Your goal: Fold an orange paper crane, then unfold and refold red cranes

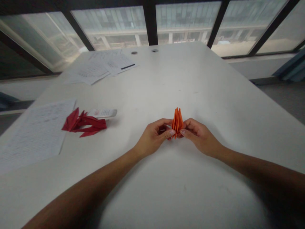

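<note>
The left hand [152, 137] and right hand [200, 136] are curled, fingertips pinching an orange folded-paper piece [177, 123] upright between them, its points rising above the fingers. Farther left on the white table [190, 79], red folded paper [83, 122] lies beside a printed sheet [35, 133].

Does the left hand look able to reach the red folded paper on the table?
Probably yes: only bare table lies between the left hand and the red folded paper, but that hand must first let go of the orange folded paper.
</note>
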`<action>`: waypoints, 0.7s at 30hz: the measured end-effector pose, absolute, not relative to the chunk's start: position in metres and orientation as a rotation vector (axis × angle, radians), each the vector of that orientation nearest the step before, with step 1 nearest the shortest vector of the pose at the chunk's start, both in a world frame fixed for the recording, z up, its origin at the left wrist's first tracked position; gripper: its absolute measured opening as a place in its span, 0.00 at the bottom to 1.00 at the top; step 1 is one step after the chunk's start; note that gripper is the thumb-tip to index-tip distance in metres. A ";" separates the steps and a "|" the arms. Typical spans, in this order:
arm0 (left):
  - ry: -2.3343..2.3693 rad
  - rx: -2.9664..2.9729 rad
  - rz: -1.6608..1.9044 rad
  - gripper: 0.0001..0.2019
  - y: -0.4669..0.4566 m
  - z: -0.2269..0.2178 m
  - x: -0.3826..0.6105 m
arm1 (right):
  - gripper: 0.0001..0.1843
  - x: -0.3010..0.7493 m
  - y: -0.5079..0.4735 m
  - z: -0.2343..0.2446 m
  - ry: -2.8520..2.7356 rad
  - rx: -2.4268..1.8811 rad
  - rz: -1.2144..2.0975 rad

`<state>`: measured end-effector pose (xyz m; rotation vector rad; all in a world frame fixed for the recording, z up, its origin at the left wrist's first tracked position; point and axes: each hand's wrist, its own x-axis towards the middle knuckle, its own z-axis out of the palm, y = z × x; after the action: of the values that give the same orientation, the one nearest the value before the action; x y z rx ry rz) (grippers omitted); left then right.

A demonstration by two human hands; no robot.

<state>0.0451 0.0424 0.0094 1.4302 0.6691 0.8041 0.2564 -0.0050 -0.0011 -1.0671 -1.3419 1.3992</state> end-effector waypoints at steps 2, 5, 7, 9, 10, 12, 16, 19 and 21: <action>0.653 1.441 0.812 0.15 0.043 0.010 0.045 | 0.10 0.256 -0.005 -0.001 -1.327 -1.078 1.393; 0.644 1.461 0.814 0.14 0.043 0.011 0.044 | 0.09 0.256 -0.004 0.000 -1.313 -1.070 1.395; 0.646 1.470 0.809 0.14 0.043 0.011 0.044 | 0.08 0.255 -0.004 0.000 -1.313 -1.060 1.400; 0.644 1.461 0.807 0.14 0.043 0.011 0.044 | 0.07 0.255 -0.004 0.000 -1.312 -1.052 1.404; 0.643 1.449 0.807 0.14 0.043 0.010 0.044 | 0.07 0.255 -0.004 0.000 -1.312 -1.050 1.405; 0.642 1.421 0.807 0.15 0.043 0.009 0.045 | 0.07 0.255 -0.004 0.001 -1.312 -1.051 1.406; 0.642 1.390 0.807 0.14 0.043 0.008 0.045 | 0.07 0.255 -0.004 0.002 -1.313 -1.070 1.408; 0.648 1.381 0.810 0.13 0.042 0.009 0.044 | 0.06 0.255 -0.003 0.003 -1.308 -1.065 1.404; 0.664 1.376 0.801 0.13 0.041 0.010 0.044 | 0.06 0.254 -0.004 0.003 -1.288 -1.042 1.401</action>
<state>0.0438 0.0412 0.0098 1.3759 0.6644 0.8014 0.2539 -0.0041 0.0029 -1.0417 -1.2876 1.4014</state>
